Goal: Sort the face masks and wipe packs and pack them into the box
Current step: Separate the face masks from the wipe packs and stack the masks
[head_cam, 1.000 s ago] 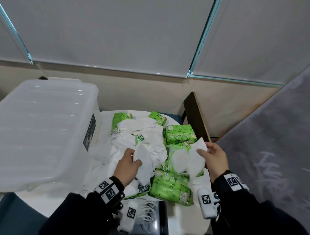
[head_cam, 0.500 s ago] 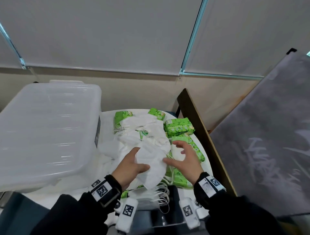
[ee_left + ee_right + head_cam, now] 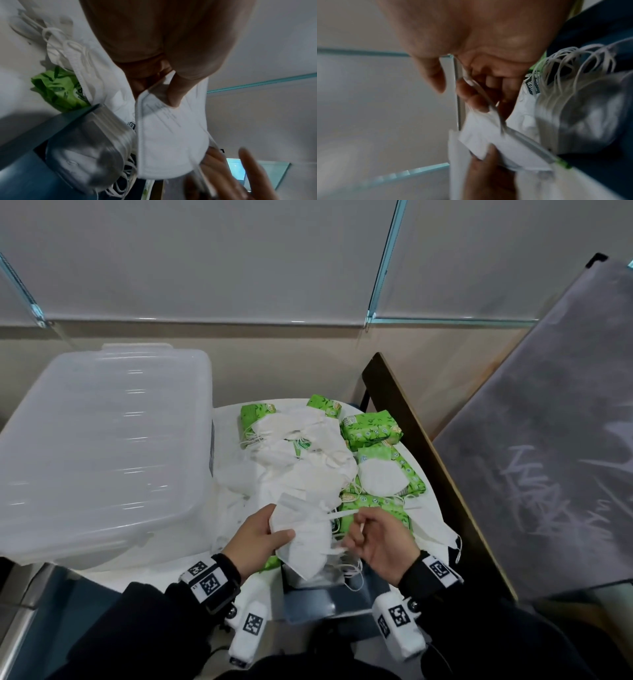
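Note:
My left hand (image 3: 274,530) grips a folded white face mask (image 3: 301,542) by its top edge, low over the table's near side. In the left wrist view the thumb pinches that mask (image 3: 171,135). My right hand (image 3: 356,534), just right of it, has curled fingers pinching the mask's ear strap (image 3: 340,513); the right wrist view shows the strap (image 3: 481,94) running across those fingers. A heap of white masks (image 3: 308,460) lies mid-table among green wipe packs (image 3: 371,431). The big translucent box (image 3: 102,453) stands at the left.
A small clear holder (image 3: 318,578) with stacked masks and dangling loops sits at the near edge under my hands. One loose mask (image 3: 382,477) lies on green packs at the right. A dark wooden board (image 3: 411,440) and a grey panel (image 3: 548,457) flank the round white table (image 3: 428,498).
My right hand let go of the mask it held at the right, which now lies on the green packs, and came left to pinch the strap of the left hand's mask.

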Available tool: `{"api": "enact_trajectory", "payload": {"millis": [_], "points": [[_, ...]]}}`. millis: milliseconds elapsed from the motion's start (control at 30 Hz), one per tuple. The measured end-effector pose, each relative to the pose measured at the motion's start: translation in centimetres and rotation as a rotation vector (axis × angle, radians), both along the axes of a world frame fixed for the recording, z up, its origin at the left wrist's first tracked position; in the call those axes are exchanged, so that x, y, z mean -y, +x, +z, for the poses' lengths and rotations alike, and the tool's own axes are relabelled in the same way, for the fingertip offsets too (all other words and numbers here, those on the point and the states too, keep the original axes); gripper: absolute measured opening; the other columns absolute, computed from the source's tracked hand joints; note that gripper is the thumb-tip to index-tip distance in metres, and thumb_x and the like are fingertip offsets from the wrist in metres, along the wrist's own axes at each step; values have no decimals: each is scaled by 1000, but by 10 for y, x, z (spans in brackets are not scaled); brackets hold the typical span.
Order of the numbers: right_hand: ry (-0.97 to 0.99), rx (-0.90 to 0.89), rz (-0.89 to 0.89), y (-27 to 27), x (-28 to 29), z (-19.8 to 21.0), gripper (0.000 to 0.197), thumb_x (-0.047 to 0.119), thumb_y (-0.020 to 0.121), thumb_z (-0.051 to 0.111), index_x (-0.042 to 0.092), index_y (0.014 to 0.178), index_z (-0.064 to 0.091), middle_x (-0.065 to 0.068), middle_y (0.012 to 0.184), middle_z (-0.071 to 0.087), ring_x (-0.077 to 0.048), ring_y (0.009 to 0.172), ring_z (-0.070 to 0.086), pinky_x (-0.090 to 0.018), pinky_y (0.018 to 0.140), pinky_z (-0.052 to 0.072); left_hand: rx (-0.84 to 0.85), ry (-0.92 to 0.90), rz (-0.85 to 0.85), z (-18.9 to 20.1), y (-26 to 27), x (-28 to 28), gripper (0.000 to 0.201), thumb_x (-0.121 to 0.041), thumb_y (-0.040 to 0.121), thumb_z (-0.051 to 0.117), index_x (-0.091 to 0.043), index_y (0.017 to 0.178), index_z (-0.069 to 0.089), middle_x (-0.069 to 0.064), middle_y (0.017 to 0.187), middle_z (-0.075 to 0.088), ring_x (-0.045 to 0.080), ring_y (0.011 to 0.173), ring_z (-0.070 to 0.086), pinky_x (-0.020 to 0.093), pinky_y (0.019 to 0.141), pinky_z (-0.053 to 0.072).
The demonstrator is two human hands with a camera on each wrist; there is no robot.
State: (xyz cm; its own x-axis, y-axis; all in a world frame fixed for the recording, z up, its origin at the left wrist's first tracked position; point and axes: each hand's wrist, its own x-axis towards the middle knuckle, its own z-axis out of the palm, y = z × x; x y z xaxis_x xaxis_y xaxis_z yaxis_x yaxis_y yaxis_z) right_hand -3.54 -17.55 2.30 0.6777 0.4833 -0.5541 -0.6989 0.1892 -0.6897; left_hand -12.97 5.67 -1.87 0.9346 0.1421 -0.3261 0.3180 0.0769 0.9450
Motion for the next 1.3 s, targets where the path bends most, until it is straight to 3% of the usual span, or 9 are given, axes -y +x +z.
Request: {"api": "enact_trajectory", "payload": {"millis": [67,167,333,533,667,900,1100,1200,1300], "points": [[-291,307,200,-3,-5,-12,21,14,90,71,13,86,51,-4,59,50,-19,52,47,-30,53,41,16,28,-7,1,0,2,42,-9,87,73,-13,127,63,3,123,74,24,115,69,52,103,53],[-700,795,537,3,0,-21,20,20,80,83,28,80,65,9,70,66,-8,66,59,-28,67,48,18,216,-137,1,-1,-3,40,-8,86,76,-24,121,65,-7,115,75,12,107,71,43,98,56],[-907,914,688,0,16,-31,4,25,80,77,25,82,73,7,80,74,-10,77,67,-26,73,51,59,664,-313,-3,-10,-5,34,-36,74,87,-43,97,63,-13,82,68,7,73,64,29,75,54],[-1097,868,905,-11,19,-65,38,34,84,74,26,121,73,2,119,74,-15,107,68,-30,98,53,80,1238,-704,-22,-9,19,24,-45,86,61,-29,105,61,-7,103,67,21,97,62,33,75,46],[-1257,970,954,-8,8,-78,43,39,84,70,33,126,67,2,124,70,-21,113,65,-32,95,54,75,1388,-780,-32,-10,25,20,-41,92,56,-25,103,59,-1,108,64,27,101,62,36,74,45],[-1069,1070,665,-4,7,-76,22,25,75,78,29,96,69,11,99,66,-11,93,63,-27,83,51,32,1392,-709,-41,-12,27,28,-35,87,62,-25,109,49,-1,106,66,28,98,63,37,73,45],[-884,753,163,38,43,-64,20,13,75,86,18,90,73,5,85,72,-10,79,66,-13,71,51,-51,1186,-586,-24,-7,19,47,-53,72,73,-34,100,40,-11,93,62,18,82,59,33,68,47],[-950,570,-2,76,64,-67,20,21,77,85,24,91,72,1,89,71,-19,82,68,-37,78,59,-45,1060,-489,-9,12,18,45,-65,75,70,-36,99,44,-13,85,62,12,76,59,33,67,48],[-946,446,-97,115,76,-77,23,25,77,84,27,93,69,-2,101,70,-23,94,67,-52,91,57,-1,958,-436,2,48,21,29,-56,86,69,-36,99,53,-13,86,65,7,77,59,33,72,50]]}}
